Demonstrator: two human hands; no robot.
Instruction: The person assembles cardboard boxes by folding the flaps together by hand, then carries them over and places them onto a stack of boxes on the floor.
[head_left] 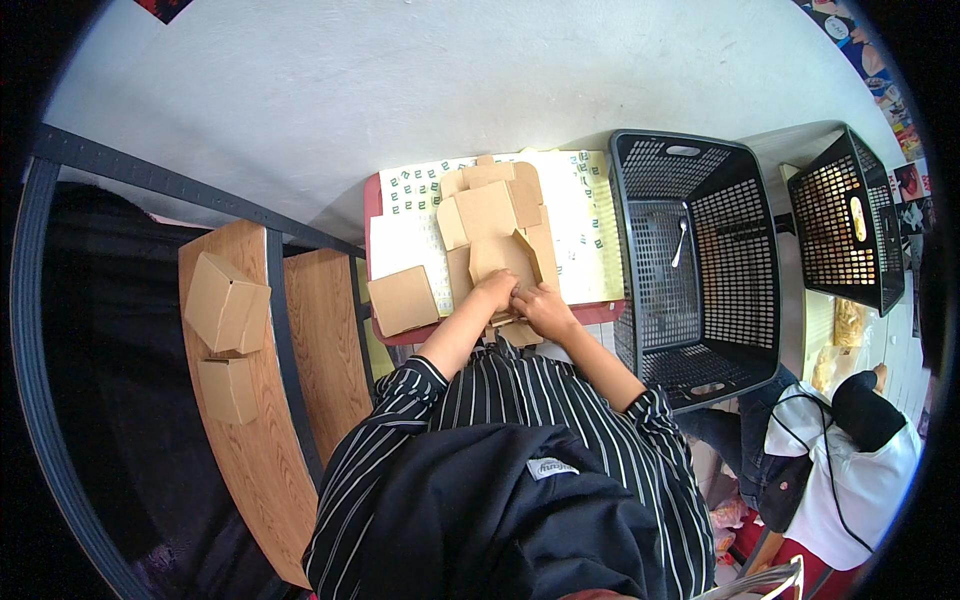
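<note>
A person's left hand (494, 288) and right hand (547, 312) come together, clamped on the near end of a part-folded brown cardboard box (502, 256) atop a red-edged desk (373, 195). Folding appears underway; the next move seemingly calls for steadying the raised right wall (530, 257) while tucking.

hands (545, 311): on part-folded carton (513, 258) | shelf (240, 475): 2 cardboard boxes (228, 308) | right: 2 black crates (682, 368)
</note>
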